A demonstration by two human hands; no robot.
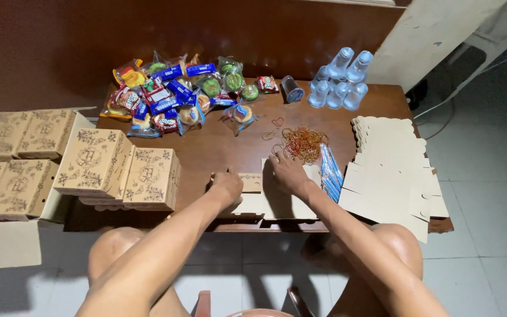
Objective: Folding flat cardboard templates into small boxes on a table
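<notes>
A flat, unfolded cardboard box blank lies at the near edge of the brown wooden table. My left hand presses on its left flap, fingers curled over the card. My right hand rests on the blank's upper middle, fingers bent down on it. Just beyond my right hand lies a heap of orange rubber bands. Neither hand lifts anything off the table.
Folded printed boxes stand at the left, more in a carton beside the table. Snack packets fill the far left, sealed water cups the far right. A stack of flat blanks and blue-wrapped straws lie at right.
</notes>
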